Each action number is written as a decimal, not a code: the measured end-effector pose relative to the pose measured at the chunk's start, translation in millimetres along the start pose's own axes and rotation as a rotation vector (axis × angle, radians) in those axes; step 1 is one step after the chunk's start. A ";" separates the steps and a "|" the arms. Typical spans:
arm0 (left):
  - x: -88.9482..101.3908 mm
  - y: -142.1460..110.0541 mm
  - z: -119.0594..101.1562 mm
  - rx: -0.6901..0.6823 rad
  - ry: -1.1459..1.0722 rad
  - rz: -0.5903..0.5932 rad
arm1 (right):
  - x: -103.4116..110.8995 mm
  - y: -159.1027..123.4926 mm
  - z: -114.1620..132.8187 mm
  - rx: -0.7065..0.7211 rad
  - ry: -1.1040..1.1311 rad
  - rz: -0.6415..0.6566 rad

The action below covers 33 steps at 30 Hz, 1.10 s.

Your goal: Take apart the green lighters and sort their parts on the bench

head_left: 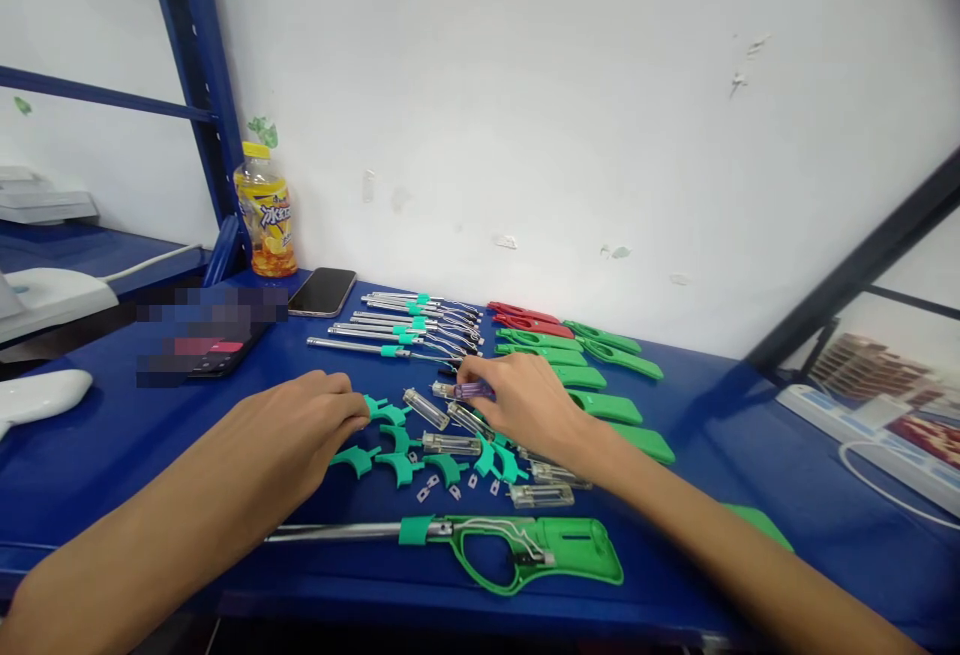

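Note:
My left hand point(319, 430) is closed, its fingertips pinched at the end of a teal plastic trigger point(390, 415). More teal triggers point(446, 470) lie just right of and below it. In my right hand point(525, 400) is a small purple-tinted lighter fuel tank point(472, 391), gripped between thumb and fingers. Clear fuel tanks point(450, 445) lie loose beneath that hand. Nearest me rests a half-built long lighter, its green handle shell point(577, 547) open-faced with wires inside, and its metal tube point(337, 532) pointing left.
Several metal lighter tubes with wires point(360, 346) lie in a row at the back. Green handle shells point(630, 405) and red ones point(525, 320) sit to the right. A phone point(324, 292) and a drink bottle point(270, 220) stand back left; a power strip point(862, 435) is far right.

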<state>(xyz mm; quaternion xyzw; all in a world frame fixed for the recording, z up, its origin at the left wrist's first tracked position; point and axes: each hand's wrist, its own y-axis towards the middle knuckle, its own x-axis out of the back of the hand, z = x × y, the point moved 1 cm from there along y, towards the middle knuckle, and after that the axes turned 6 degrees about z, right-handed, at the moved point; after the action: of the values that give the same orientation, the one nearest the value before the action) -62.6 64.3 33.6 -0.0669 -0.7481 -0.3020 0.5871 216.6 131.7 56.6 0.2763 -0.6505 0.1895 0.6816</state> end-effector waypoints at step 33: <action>-26.2 -33.5 -81.9 -0.212 0.173 0.419 | -34.5 -198.0 1.6 -0.177 0.387 -0.243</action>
<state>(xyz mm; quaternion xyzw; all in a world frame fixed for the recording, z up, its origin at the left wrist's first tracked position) -1.3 0.4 7.5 -0.2555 -0.6289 -0.2552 0.6885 334.9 -19.3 -3.4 0.2503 -0.4840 0.0977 0.8328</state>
